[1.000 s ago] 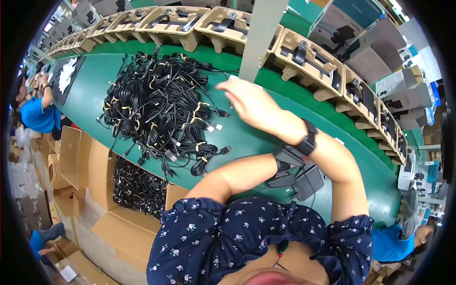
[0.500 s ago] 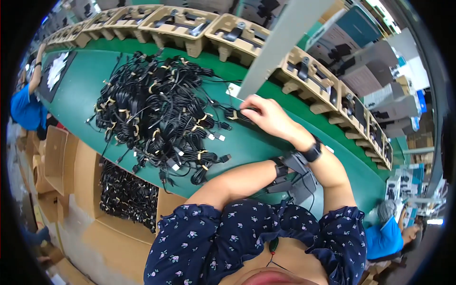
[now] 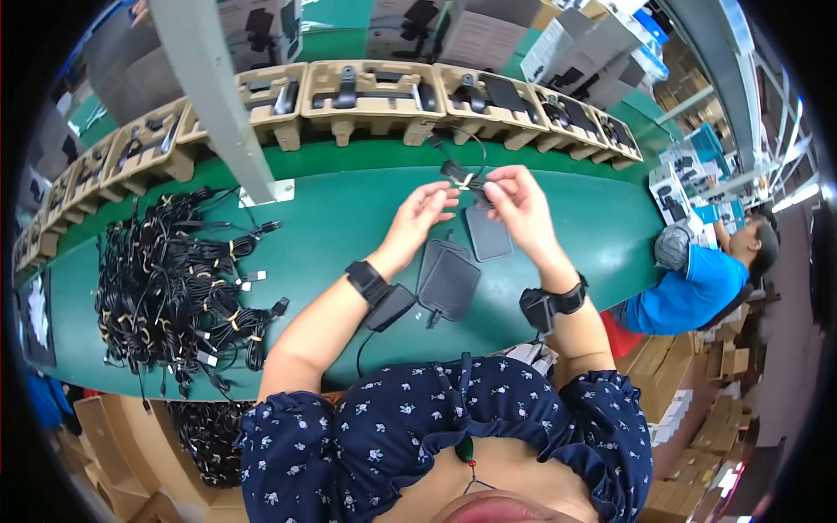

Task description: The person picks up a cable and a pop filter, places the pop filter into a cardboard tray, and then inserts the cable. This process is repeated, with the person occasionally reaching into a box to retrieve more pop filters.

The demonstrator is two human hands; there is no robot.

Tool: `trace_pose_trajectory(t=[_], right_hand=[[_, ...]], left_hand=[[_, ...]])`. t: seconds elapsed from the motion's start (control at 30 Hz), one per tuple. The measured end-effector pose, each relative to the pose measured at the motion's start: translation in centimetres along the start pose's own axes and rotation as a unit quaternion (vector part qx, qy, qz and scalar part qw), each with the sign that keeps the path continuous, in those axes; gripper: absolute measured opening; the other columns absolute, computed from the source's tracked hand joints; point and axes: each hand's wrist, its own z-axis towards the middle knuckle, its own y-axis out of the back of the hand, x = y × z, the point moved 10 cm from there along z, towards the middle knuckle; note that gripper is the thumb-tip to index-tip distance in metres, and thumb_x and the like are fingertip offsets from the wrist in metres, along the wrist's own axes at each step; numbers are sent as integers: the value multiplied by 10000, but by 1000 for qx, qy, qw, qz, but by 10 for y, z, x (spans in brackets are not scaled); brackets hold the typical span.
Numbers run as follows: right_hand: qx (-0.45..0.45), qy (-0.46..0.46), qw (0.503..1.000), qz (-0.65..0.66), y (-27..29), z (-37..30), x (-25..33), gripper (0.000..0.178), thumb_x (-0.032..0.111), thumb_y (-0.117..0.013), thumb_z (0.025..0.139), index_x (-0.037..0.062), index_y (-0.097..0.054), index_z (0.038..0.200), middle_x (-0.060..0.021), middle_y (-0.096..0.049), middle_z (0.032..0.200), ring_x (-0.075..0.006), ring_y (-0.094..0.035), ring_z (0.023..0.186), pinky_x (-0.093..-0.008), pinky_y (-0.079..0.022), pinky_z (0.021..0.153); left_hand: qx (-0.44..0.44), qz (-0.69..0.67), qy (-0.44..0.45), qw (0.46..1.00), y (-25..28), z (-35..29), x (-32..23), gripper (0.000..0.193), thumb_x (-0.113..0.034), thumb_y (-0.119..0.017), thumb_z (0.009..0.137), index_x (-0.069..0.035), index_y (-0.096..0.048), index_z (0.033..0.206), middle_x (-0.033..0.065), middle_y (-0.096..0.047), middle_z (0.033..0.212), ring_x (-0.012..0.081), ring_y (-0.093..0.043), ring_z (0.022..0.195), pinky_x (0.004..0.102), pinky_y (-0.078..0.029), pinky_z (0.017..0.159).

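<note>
Green tabletop (image 3: 349, 202) spans our view, a black cable heap (image 3: 166, 296) at nine o'clock. Having left the heap's side, one cable bundle (image 3: 453, 169) is now at one o'clock, within two-handed reach: our right hand (image 3: 521, 209) pinches it; whether our left hand (image 3: 417, 222) touches it, we cannot tell. It looks slim, black, yellow-tied.

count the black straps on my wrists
2: the left strap is around the wrist of your left hand, the right strap around that of your right hand. Neither wrist is hidden.
</note>
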Motion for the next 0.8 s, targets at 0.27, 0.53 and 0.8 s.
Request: trace_pose_trajectory(t=[0.27, 0.53, 0.8], right_hand=[[-73, 178, 958, -212, -22, -29, 19, 60, 54, -559, 853, 3, -555, 885, -110, -597, 913, -183, -580, 698, -265, -473, 620], [-204, 255, 926, -191, 0, -26, 24, 81, 76, -557, 863, 11, -558, 911, -80, -537, 832, -159, -539, 721, -250, -452, 649], [-3, -116, 993, -2, -13, -13, -69, 282, 283, -478, 934, 14, -561, 905, -80, -603, 857, -115, -557, 650, -247, -436, 561]], left_hand=[[-35, 51, 18, 998, 2, -8, -16, 314, -222, -490, 934, -35, -470, 1185, 69, -606, 1036, 131, -568, 962, 267, -446, 843], [-32, 100, -13, 994, -9, -11, -40, 312, -181, -533, 912, -21, -507, 1178, 41, -609, 981, 73, -522, 797, 218, -430, 724], [-47, 52, -21, 997, -2, -9, -47, 317, -150, -534, 906, -16, -489, 1190, 48, -598, 985, 89, -544, 853, 226, -441, 727]])
